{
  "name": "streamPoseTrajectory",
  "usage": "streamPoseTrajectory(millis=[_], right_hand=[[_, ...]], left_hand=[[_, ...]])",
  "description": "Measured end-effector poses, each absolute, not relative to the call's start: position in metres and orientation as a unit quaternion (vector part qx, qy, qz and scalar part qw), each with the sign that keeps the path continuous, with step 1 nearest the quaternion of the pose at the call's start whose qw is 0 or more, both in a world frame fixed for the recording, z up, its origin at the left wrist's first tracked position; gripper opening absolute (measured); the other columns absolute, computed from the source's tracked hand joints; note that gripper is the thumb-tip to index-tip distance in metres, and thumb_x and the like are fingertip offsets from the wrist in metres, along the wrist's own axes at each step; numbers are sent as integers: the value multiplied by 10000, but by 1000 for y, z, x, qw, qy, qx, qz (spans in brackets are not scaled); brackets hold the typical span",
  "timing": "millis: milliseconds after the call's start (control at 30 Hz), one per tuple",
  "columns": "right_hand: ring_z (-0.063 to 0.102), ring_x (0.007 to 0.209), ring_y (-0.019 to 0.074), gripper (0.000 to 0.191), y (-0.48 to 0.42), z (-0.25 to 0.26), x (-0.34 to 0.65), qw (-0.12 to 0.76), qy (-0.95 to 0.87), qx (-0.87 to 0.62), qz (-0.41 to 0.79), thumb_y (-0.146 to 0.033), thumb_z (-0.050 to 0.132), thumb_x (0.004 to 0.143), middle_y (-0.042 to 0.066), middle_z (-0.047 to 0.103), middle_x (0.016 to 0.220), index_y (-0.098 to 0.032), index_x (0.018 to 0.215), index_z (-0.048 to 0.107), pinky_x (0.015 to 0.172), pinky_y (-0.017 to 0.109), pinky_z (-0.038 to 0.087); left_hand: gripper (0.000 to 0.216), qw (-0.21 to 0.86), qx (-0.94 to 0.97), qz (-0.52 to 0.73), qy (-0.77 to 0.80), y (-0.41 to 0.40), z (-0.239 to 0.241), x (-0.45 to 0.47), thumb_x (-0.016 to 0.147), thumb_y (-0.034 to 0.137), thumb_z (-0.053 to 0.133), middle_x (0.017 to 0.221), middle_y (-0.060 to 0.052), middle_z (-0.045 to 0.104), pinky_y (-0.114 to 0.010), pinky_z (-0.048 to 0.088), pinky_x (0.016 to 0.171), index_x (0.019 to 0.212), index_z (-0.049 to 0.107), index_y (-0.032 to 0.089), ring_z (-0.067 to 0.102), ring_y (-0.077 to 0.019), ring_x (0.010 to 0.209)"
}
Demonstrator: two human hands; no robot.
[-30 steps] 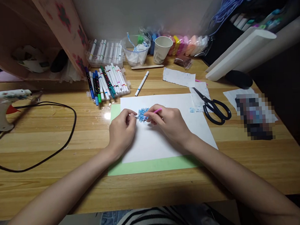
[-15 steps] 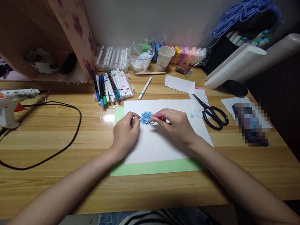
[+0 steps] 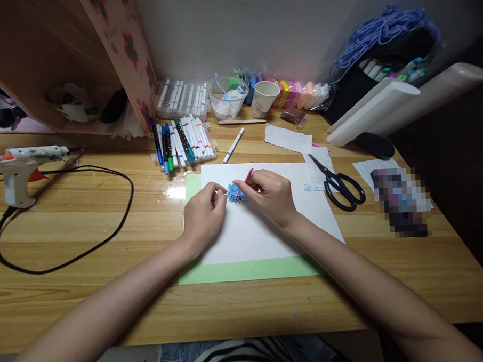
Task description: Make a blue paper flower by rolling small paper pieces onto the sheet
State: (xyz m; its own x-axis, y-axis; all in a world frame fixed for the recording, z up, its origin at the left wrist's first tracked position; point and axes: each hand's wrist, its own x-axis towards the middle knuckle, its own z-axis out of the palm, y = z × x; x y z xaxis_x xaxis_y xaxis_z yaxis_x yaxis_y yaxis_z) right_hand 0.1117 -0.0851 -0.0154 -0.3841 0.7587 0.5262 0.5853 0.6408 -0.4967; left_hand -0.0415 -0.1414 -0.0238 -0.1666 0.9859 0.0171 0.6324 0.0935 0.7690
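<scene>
A small blue clump (image 3: 234, 192) with a rough, crumbly surface and paler bits sits over the white paper (image 3: 244, 234). My left hand (image 3: 205, 212) is closed, its thumb and forefinger pinching at the clump's left edge. Between the fingers of my right hand (image 3: 272, 193) is a thin pink stick-like tool (image 3: 249, 175), its upper end leaning to the right. Right fingertips are over the clump's right side and hide part of it, along with the tool's lower end. Under the white paper lies a green sheet (image 3: 249, 270).
Black-handled scissors (image 3: 341, 187) lie at the right near torn paper strips (image 3: 288, 138). Markers (image 3: 184, 143), a paper cup (image 3: 264, 99) and a plastic bowl (image 3: 228, 99) stand behind. A glue gun (image 3: 19, 174) with its looped cord (image 3: 126, 207) is at the left.
My right hand has shifted a little left over the clump, and the pink tool has swung from nearly flat to steeply tilted. My left hand keeps its place at the clump's edge.
</scene>
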Motion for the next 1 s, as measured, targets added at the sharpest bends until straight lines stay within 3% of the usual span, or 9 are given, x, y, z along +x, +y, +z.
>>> streamPoseTrajectory(millis=[333, 467, 600, 700, 833, 1000], right_hand=[[540, 520, 121, 287, -95, -8, 126, 466, -724, -464, 208, -377, 615, 843, -1, 606, 572, -191, 624, 598, 537, 267, 428], [626, 614, 144, 224, -89, -8, 152, 509, -652, -453, 333, -382, 535, 891, 22, 662, 705, -190, 858, 645, 538, 273, 491], [668, 861, 176, 243, -77, -13, 195, 446, -683, -489, 308, -352, 435, 939, 61, 688, 981, -215, 1027, 615, 704, 325, 544], [666, 857, 191, 203, -73, -14, 228, 353, -739, -535, 209, -290, 462, 920, 48, 701, 936, -216, 985, 639, 769, 358, 515], [644, 767, 182, 83, -72, -8, 257, 240, -803, -519, 164, -194, 580, 820, 32, 697, 850, -200, 864, 649, 718, 325, 485], [568, 671, 152, 97, -69, -8, 263, 197, -826, -509, 141, -104, 573, 751, 8, 632, 753, -191, 791, 585, 642, 282, 438]], left_hand=[[211, 268, 587, 321, 693, -141, -24, -42, 891, 283, 416, 652, 13, 620, -262, 344, 599, 873, 615, 217, 559, -151, 616], [213, 283, 589, 324, 684, -142, -24, -42, 892, 289, 413, 648, 16, 618, -260, 351, 603, 878, 612, 218, 563, -151, 618], [219, 297, 605, 319, 666, -142, -23, -42, 891, 293, 414, 663, 15, 626, -263, 365, 612, 883, 619, 215, 562, -147, 611], [220, 291, 606, 318, 668, -141, -23, -43, 889, 309, 427, 626, 21, 605, -262, 360, 591, 878, 625, 215, 545, -145, 579], [209, 299, 597, 322, 671, -140, -24, -43, 884, 327, 449, 550, 44, 555, -253, 352, 557, 870, 625, 215, 501, -132, 518], [198, 308, 588, 326, 673, -139, -23, -43, 874, 337, 473, 553, 44, 562, -253, 370, 570, 840, 623, 212, 509, -132, 532]])
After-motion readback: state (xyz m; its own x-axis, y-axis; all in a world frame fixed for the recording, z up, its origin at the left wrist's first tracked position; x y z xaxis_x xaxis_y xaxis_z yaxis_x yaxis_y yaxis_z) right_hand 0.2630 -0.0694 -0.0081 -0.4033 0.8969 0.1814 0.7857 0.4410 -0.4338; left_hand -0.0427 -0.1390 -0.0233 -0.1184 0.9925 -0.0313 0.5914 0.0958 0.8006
